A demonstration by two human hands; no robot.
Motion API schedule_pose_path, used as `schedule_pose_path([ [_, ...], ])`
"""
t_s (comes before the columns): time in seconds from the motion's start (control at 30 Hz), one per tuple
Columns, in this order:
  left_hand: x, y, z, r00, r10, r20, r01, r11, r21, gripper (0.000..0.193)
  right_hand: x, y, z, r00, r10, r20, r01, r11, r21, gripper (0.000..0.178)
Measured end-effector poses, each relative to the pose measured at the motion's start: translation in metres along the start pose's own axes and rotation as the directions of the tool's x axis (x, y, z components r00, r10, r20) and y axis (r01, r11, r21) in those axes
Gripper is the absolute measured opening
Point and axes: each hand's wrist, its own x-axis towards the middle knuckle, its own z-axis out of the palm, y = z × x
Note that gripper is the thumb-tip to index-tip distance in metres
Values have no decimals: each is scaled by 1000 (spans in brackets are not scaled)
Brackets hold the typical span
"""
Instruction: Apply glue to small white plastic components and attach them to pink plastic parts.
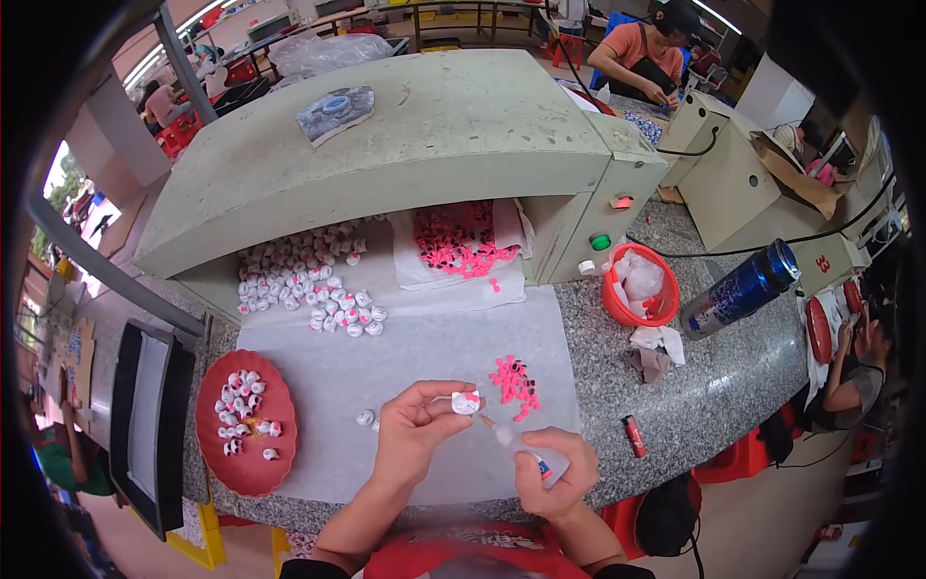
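Note:
Between thumb and fingertips, my left hand (413,436) pinches a small white toy head (466,402) with a pink patch on it. My right hand (561,475) is wrapped round a clear squeeze glue bottle (544,457). The bottle's thin nozzle points up-left, close to the toy head; whether it touches I cannot tell. Just beyond my hands, a loose cluster of small pink pieces (514,384), some with dark spots, lies on white paper (318,386). Another white toy head (366,418) rests left of my left hand, and something white beside it is partly hidden.
A grey-green box-shaped machine (405,121) covers several white heads (309,280) and a pile of pink pieces (458,241). A red scalloped tray (217,454) holds heads at left. To the right are a red basket (617,307), blue can (738,289) and red tube (634,436). Co-workers sit around.

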Motion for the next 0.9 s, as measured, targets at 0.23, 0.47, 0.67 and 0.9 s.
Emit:
schedule_pose_path([
  [0.23, 0, -1, -1, 1000, 19, -16, -19, 1000, -11, 33, 0, 1, -2, 1000, 16, 0, -16, 1000, -5, 19],
  [0.47, -1, -1, 0, 999, 17, -33, -18, 1000, -11, 33, 5, -4, -4, 998, -68, 18, 68, 998, 2, 20],
  [0.67, 3, -5, -3, 999, 18, -48, -17, 1000, 13, 33, 5, -3, -2, 928, 371, -21, -365, 919, 148, 14],
  [0.9, 6, -16, -8, 998, -6, -64, 6, 1000, 10, 33, -9, 74, -31, 540, 779, 318, -822, 407, 397, 14],
])
